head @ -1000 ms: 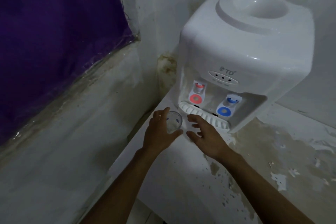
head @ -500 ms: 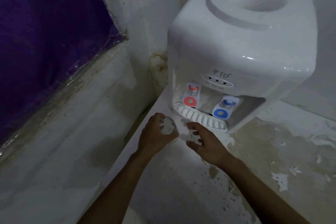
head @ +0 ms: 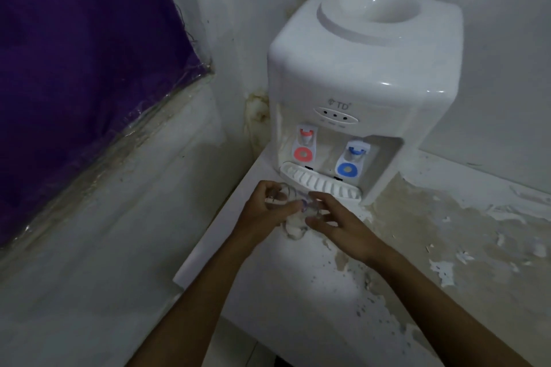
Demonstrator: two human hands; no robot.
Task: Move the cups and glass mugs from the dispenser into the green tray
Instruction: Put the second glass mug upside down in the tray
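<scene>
1. White plastic forms the water dispenser (head: 357, 92), which stands at about 1 o'clock in the view on a worn counter (head: 447, 241) with flaking paint.
2. Purple cloth (head: 74, 68) fills the area from 9 to 11 o'clock, behind a stained wall ledge.
3. The dispenser's ribbed drip tray (head: 320, 185) sits under a red tap (head: 304, 146) and, at its 3 o'clock, a blue tap (head: 350, 159).
4. The right hand (head: 340, 223) comes in from 5 o'clock, thumb and fingers partly curled around a clear glass; whether it truly grips cannot be told.
5. The left hand (head: 265, 211) comes in from 7 o'clock and is closed around a clear glass mug (head: 283, 194), held just in front of the drip tray, at its 7 o'clock.
6. A second clear glass (head: 310, 208) lies between the two hands, touching or overlapping the first; motion blur hides its exact outline.
</scene>
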